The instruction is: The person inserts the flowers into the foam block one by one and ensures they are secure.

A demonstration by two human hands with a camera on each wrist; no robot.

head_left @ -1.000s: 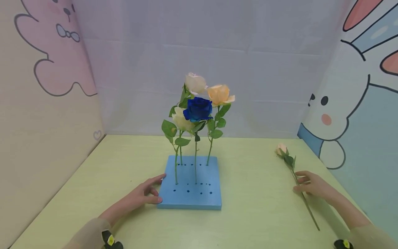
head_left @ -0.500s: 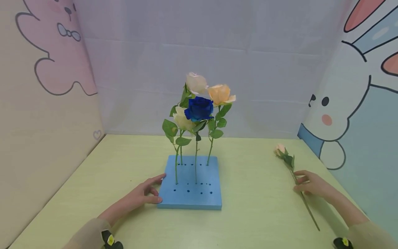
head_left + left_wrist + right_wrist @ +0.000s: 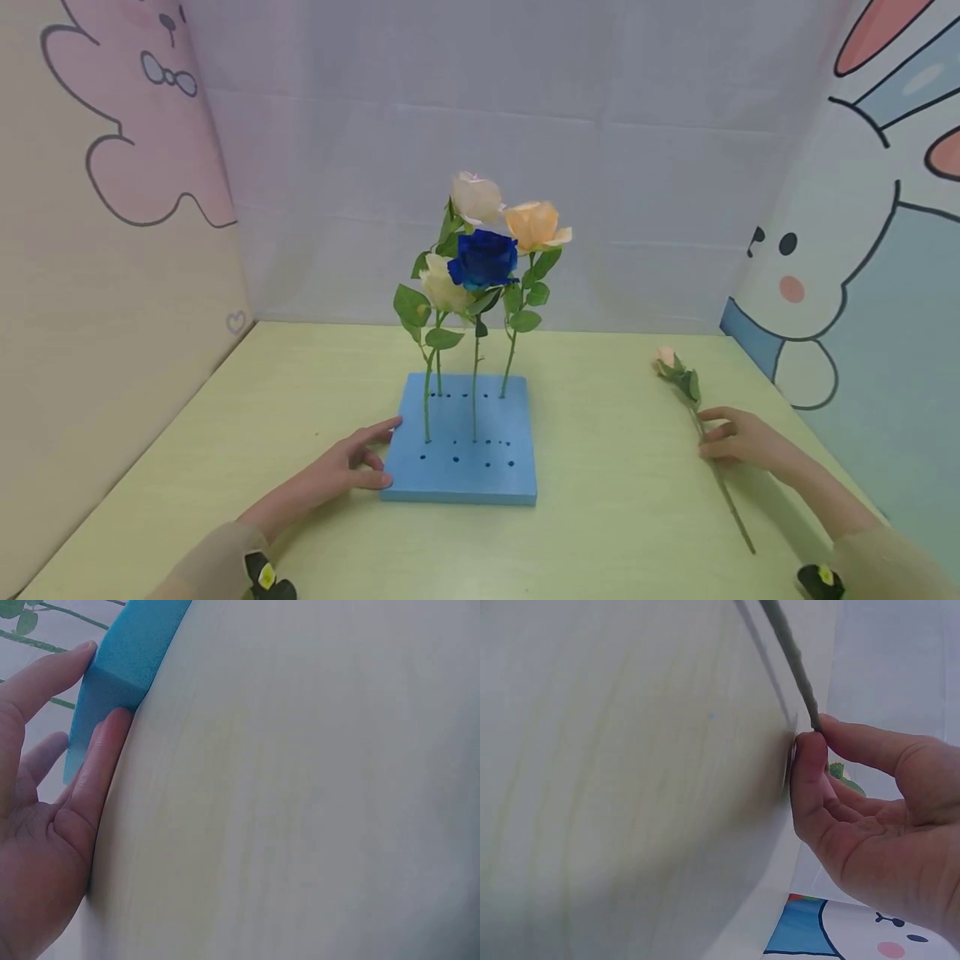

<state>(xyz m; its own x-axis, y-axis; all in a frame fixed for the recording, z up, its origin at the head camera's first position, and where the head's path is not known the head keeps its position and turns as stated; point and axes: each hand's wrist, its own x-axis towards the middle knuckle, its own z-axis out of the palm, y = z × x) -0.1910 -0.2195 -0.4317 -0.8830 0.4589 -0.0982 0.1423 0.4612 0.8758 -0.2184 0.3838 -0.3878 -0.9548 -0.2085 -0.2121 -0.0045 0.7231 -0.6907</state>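
My left hand rests against the left side of a blue foam block dotted with small holes. In the left wrist view, the fingers lie fairly straight along the block's side. Standing in the block are a blue rose, a pale yellow rose, a whitish-pink rose and a peach rose. On the right, my right hand pinches the stem of a light peach rose between thumb and fingers. The right wrist view shows that stem leaving the fingertips.
Both hands work over a pale yellow-green table. A light curtain hangs behind it. Side panels carry a pink cartoon animal on the left and a white rabbit on the right.
My right hand has shifted slightly left, bringing the light peach rose with it. The left hand stays against the block, and the standing roses keep their places.
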